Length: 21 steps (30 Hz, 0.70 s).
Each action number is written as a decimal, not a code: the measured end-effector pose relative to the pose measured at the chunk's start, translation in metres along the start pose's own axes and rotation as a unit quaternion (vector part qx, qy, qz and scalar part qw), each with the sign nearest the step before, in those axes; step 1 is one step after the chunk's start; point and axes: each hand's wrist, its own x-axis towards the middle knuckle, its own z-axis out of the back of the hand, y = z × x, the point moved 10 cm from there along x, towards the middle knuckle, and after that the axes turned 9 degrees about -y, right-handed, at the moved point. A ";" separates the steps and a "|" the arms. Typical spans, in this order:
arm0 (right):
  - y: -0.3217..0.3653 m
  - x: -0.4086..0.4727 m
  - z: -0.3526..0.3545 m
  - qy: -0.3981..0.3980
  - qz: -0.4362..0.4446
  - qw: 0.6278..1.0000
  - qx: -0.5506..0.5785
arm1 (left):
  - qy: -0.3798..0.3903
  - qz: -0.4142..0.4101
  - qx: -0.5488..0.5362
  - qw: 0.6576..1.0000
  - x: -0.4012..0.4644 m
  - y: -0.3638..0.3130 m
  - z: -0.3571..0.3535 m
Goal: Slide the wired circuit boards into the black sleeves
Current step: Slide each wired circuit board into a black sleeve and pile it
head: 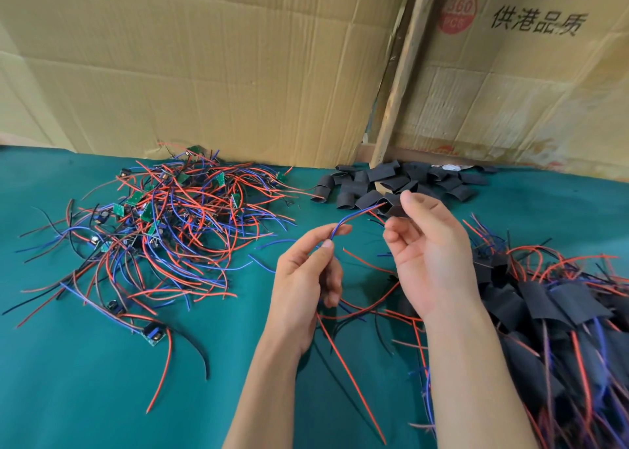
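Observation:
My left hand (306, 275) pinches a blue and a red wire (354, 215) between thumb and forefinger, above the green table. Those wires run up and right into the mouth of a black sleeve (394, 207), which my right hand (429, 254) holds between thumb and fingertips. More red and dark wires hang down from my left hand toward the table. I cannot see the held board itself. Loose empty black sleeves (401, 181) lie in a pile just behind my right hand. A tangle of wired green circuit boards (170, 217) lies to the left.
A heap of sleeved boards with trailing wires (551, 312) fills the right side. One single wired board (153, 333) lies apart at the front left. Cardboard sheets (204, 67) and a wooden batten (405, 71) stand along the back edge of the green cloth (85, 380).

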 end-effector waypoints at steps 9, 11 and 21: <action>0.005 0.000 -0.002 0.003 0.071 0.994 -0.077 | 0.000 0.005 0.027 1.000 -0.001 0.000 -0.001; -0.003 -0.001 -0.006 0.017 0.046 0.995 -0.084 | 0.001 0.007 0.034 0.999 -0.001 0.001 -0.002; -0.051 -0.006 -0.010 0.052 -0.097 0.985 -0.131 | -0.007 0.032 0.010 0.999 0.002 0.007 0.000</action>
